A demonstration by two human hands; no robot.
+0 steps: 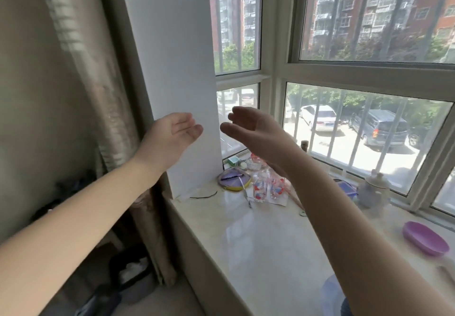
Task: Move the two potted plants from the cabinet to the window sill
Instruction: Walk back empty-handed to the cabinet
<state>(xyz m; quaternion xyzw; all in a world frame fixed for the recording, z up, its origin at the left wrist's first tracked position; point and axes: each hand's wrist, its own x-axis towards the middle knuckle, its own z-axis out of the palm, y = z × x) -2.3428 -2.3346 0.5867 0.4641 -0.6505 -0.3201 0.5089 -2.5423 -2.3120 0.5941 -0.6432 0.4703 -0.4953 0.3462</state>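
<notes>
Both my arms reach forward and up in front of the white wall pillar. My left hand (172, 134) is open, palm turned inward, holding nothing. My right hand (256, 131) is open too, fingers loosely curved toward the left hand, empty. The two hands face each other with a small gap between them. Below them runs the pale marble window sill (258, 237). No potted plant and no cabinet are in view.
On the sill near the corner stand a purple and yellow dish (234, 180), patterned drinking glasses (267, 187), a grey lidded ceramic jar (374, 190) and a purple bowl (424, 238). A beige curtain (98, 82) hangs at left, with dark clutter on the floor below.
</notes>
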